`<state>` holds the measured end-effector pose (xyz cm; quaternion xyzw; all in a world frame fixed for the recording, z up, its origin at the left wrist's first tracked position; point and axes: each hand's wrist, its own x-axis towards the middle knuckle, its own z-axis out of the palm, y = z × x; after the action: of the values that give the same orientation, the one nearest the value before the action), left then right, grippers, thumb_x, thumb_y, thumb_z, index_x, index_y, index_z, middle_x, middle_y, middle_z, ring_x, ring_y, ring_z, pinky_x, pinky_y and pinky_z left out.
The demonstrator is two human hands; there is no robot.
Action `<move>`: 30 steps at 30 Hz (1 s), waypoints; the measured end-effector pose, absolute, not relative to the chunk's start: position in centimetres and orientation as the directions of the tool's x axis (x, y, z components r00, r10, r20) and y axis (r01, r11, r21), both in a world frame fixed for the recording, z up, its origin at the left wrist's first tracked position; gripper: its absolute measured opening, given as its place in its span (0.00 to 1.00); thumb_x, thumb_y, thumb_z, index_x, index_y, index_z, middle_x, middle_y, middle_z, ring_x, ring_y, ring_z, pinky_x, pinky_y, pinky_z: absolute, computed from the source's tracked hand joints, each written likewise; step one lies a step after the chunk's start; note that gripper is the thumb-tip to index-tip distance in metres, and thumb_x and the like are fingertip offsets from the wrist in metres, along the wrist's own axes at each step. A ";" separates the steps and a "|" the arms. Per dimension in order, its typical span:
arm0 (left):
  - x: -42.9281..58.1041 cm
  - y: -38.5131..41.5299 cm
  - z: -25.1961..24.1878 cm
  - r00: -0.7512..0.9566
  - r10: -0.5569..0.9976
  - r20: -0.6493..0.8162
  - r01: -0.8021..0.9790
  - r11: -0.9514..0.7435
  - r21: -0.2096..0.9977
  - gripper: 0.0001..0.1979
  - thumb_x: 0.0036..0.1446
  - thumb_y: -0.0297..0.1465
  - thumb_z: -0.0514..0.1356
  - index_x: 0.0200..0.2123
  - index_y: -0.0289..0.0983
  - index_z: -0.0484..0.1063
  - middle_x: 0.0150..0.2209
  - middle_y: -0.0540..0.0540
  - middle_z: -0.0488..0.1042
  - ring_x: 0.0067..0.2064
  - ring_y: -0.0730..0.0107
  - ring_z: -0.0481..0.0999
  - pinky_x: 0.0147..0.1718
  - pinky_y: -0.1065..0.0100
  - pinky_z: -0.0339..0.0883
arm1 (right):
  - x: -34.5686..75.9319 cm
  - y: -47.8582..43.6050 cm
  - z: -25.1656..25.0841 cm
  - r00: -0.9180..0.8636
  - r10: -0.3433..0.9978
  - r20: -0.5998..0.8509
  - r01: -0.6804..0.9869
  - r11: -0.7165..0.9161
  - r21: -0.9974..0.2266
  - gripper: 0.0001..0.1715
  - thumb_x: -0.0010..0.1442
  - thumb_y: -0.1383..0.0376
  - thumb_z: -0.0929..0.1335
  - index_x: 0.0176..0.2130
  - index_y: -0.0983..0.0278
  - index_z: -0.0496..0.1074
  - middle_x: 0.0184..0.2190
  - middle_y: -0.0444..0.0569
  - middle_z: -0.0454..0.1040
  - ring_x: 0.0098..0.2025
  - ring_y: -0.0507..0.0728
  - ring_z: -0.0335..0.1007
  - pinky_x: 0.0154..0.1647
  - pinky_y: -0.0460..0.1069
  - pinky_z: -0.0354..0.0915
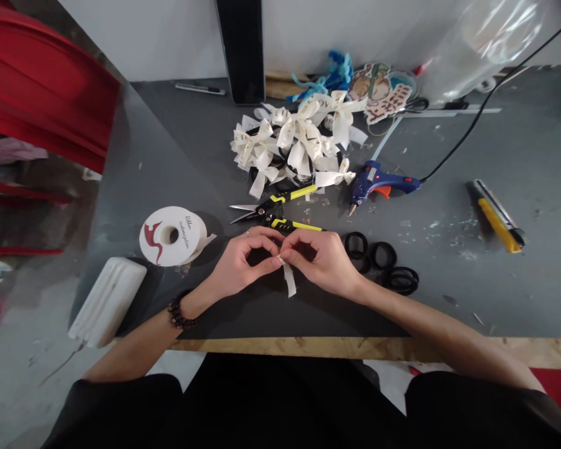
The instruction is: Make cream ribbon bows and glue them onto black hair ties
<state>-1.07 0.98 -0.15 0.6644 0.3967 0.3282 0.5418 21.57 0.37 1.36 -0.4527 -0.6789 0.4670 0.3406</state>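
Thumb and fingers of my left hand (240, 259) pinch a short white ribbon (288, 280) near the front of the table. On the same piece my right hand (325, 259) closes from the other side, and the two hands nearly meet. One ribbon end hangs down below the fingertips; the part between the fingers is mostly hidden. Just beyond my hands lie yellow-and-black snips (266, 212) with blades apart. To the left stands a ribbon spool (152, 240) with printed lettering. Several black hair ties (383, 255) rest beside my right wrist.
A heap of white ribbon bows (303, 137) lies behind the snips. Right of it is a blue glue gun (378, 181) with a black cord. A yellow utility knife (500, 218) sits far right, a white block-shaped device (107, 302) at the front left edge. A phone (240, 50) leans on the wall.
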 end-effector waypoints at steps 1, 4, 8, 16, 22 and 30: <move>-1.1 1.0 -0.2 0.476 0.879 0.005 0.175 -0.100 0.979 0.09 0.65 0.39 0.70 0.39 0.40 0.81 0.53 0.40 0.80 0.55 0.57 0.80 0.59 0.54 0.69 | 21.5 0.4 1.4 -0.359 0.932 0.054 0.306 0.172 -0.936 0.07 0.68 0.64 0.73 0.36 0.64 0.79 0.29 0.42 0.78 0.27 0.49 0.66 0.31 0.45 0.60; -1.2 1.2 -0.2 0.501 0.866 -0.007 0.164 -0.087 0.983 0.08 0.66 0.39 0.69 0.40 0.40 0.82 0.54 0.41 0.79 0.56 0.57 0.79 0.58 0.55 0.69 | 21.4 0.3 1.4 -0.367 0.927 0.078 0.321 0.205 -0.925 0.08 0.69 0.64 0.72 0.37 0.64 0.79 0.29 0.42 0.78 0.27 0.49 0.66 0.31 0.45 0.60; -1.4 1.5 0.3 0.539 0.841 -0.050 0.163 -0.046 0.986 0.11 0.69 0.39 0.66 0.37 0.39 0.82 0.56 0.41 0.78 0.58 0.55 0.78 0.58 0.56 0.69 | 21.4 0.1 1.4 -0.372 0.924 0.090 0.318 0.218 -0.923 0.08 0.70 0.65 0.71 0.37 0.64 0.78 0.29 0.42 0.78 0.27 0.48 0.66 0.30 0.45 0.60; -1.3 1.2 0.3 0.537 0.842 -0.058 0.183 -0.049 0.982 0.13 0.70 0.40 0.65 0.35 0.39 0.80 0.61 0.40 0.76 0.63 0.52 0.74 0.65 0.50 0.64 | 21.1 -0.5 1.1 -0.317 0.927 0.202 0.314 0.304 -0.900 0.04 0.70 0.66 0.72 0.39 0.62 0.77 0.32 0.43 0.79 0.30 0.50 0.72 0.32 0.45 0.66; -0.8 0.7 -1.3 0.249 0.968 0.002 -0.060 0.014 0.998 0.04 0.65 0.37 0.70 0.40 0.45 0.86 0.56 0.43 0.79 0.62 0.58 0.76 0.65 0.53 0.68 | 20.8 -1.2 1.9 -0.201 0.910 0.363 0.378 0.414 -0.828 0.04 0.67 0.63 0.75 0.39 0.61 0.81 0.31 0.45 0.81 0.28 0.52 0.75 0.34 0.48 0.72; -0.9 0.6 -1.2 0.254 0.962 0.104 0.144 -0.144 0.979 0.04 0.59 0.38 0.75 0.38 0.48 0.87 0.52 0.43 0.80 0.56 0.58 0.79 0.60 0.50 0.73 | 20.5 -1.3 1.9 -0.124 0.966 0.225 0.423 0.257 -0.869 0.05 0.67 0.62 0.74 0.39 0.59 0.84 0.34 0.46 0.86 0.28 0.53 0.74 0.32 0.50 0.73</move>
<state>-0.88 0.57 -1.21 0.6270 0.4407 0.4229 0.4835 20.50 -1.27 1.89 -0.5148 -0.6747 0.3266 0.4160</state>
